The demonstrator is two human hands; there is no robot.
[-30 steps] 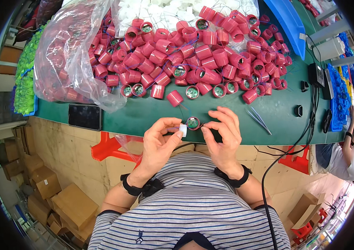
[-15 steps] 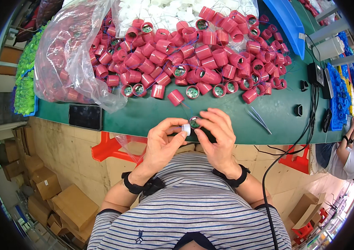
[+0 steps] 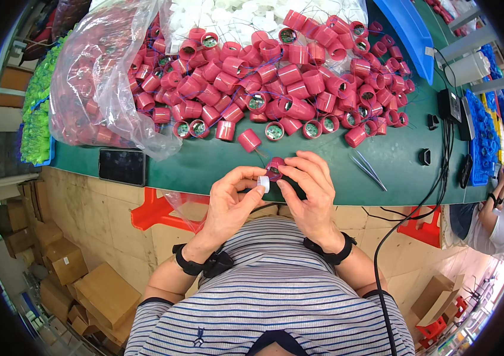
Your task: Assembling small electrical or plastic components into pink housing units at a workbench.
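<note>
Pinched in my left hand (image 3: pixel 235 199) is a small white plastic cap (image 3: pixel 264 184). My right hand (image 3: pixel 310 196) grips a short red plastic cylinder (image 3: pixel 274 168) with a circuit board inside, held just right of the cap and slightly farther off. Cap and cylinder look very close; I cannot tell whether they touch. Another red cylinder (image 3: pixel 249 140) lies on its side a little beyond my hands. Farther back spreads a big heap of the same red cylinders (image 3: pixel 287 74), many showing green boards and thin dark wires.
A clear plastic bag (image 3: pixel 94 89) of red cylinders lies left on the green table (image 3: pixel 204 169), by a black phone (image 3: pixel 122 167). White plastic parts (image 3: pixel 222 21) are piled behind. Right are tweezers (image 3: pixel 369 171), black cables (image 3: pixel 447 142) and a blue tray (image 3: pixel 406 35). Another person (image 3: pixel 495 222) is far right.
My right hand has tilted the red cylinder, so its side shows more and its board less. The white cap has shifted very slightly left in my left hand.
</note>
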